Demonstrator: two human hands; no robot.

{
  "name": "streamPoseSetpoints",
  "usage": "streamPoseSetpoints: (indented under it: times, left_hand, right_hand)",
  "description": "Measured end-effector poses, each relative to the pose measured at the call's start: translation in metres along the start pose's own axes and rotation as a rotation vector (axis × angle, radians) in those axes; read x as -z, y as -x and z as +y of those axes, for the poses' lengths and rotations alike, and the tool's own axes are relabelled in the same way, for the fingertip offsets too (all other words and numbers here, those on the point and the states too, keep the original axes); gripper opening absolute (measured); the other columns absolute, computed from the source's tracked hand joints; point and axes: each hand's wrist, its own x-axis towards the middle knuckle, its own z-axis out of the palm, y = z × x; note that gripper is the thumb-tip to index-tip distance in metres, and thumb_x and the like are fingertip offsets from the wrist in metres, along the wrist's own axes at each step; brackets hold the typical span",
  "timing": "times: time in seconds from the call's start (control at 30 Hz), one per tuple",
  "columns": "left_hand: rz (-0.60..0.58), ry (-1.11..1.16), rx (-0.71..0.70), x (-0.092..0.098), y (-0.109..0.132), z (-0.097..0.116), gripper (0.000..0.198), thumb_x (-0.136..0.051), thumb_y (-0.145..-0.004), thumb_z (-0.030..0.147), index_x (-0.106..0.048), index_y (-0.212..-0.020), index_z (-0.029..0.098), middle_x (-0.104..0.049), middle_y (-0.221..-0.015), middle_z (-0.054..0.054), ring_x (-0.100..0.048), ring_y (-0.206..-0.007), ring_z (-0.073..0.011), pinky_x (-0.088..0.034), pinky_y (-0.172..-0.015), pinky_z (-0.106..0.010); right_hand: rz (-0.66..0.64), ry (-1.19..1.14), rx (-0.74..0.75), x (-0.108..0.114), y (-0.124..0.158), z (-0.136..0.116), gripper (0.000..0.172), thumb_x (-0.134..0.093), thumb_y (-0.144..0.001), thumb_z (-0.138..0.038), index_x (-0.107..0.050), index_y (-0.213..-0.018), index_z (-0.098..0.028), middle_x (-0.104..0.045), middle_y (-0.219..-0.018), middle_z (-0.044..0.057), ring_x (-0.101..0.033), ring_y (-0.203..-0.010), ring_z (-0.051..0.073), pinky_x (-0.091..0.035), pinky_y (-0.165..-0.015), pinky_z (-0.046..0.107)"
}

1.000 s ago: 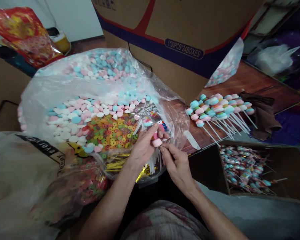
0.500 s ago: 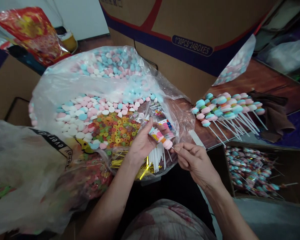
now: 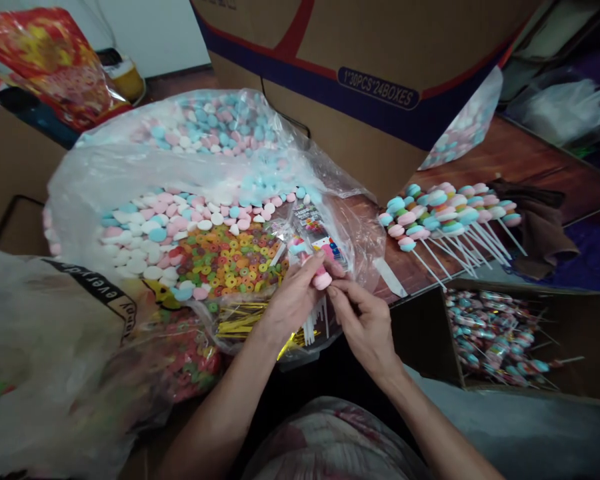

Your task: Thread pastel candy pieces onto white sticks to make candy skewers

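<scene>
Our left grip (image 3: 296, 295) holds a candy skewer (image 3: 322, 280); our right grip (image 3: 364, 317) pinches its lower end, likely securing it, which calls for steadiness.

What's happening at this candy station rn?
A person's left hand holds a candy skewer, while the right hand pinches at its lower end. Just beyond the hands lie loose ring candies and pink, white and blue round candies. White sticks and gold strips sit close by. To the right, a row of candy sticks lies on the table, with more in a cardboard box.
</scene>
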Motion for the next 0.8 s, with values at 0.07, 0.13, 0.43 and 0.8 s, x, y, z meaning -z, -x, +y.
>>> streamPoseSetpoints:
  times: [0.07, 0.13, 0.43, 0.8]
  left_hand:
    - [-0.008, -0.001, 0.036, -0.002, 0.001, -0.001, 0.021, -0.072, -0.081, 0.033, -0.073, -0.079, 0.012, -0.071, -0.078, -0.008, -0.069, -0.080, -0.0193, -0.053, -0.077, -0.028]
    - [-0.021, 0.007, 0.073, -0.004, 0.000, -0.001, 0.021, -0.073, -0.080, 0.033, -0.073, -0.083, 0.012, -0.072, -0.080, -0.009, -0.070, -0.080, -0.0204, -0.053, -0.077, -0.029]
    - [0.222, 0.143, -0.107, 0.011, -0.019, 0.030, 0.018, -0.072, -0.083, 0.031, -0.067, -0.083, 0.014, -0.071, -0.078, -0.004, -0.067, -0.069, -0.0137, -0.053, -0.067, -0.024]
    - [0.508, -0.019, -0.185, 0.015, -0.021, 0.032, 0.036, -0.080, -0.072, 0.042, -0.057, -0.068, 0.014, -0.059, -0.058, 0.001, -0.060, -0.049, -0.0114, -0.045, -0.047, -0.021]
  right_hand:
    - [0.045, -0.009, -0.022, -0.001, 0.000, -0.002, 0.021, -0.052, -0.095, -0.029, -0.070, -0.097, -0.019, -0.059, -0.065, 0.000, -0.052, -0.055, 0.012, -0.042, -0.056, 0.025]
    - [0.065, -0.026, -0.028, -0.001, -0.002, -0.005, 0.020, -0.053, -0.094, -0.029, -0.070, -0.095, -0.018, -0.053, -0.061, -0.002, -0.047, -0.053, 0.011, -0.039, -0.053, 0.025]
    - [-0.127, -0.358, -0.253, 0.013, -0.008, 0.000, 0.024, -0.057, -0.092, -0.036, -0.062, -0.078, -0.017, -0.044, -0.049, -0.007, -0.034, -0.046, 0.008, -0.028, -0.047, 0.022]
    - [-0.319, -0.039, -0.088, 0.032, -0.007, -0.005, 0.026, -0.049, -0.097, -0.033, -0.057, -0.077, -0.019, -0.047, -0.059, -0.005, -0.044, -0.055, 0.010, -0.035, -0.057, 0.024]
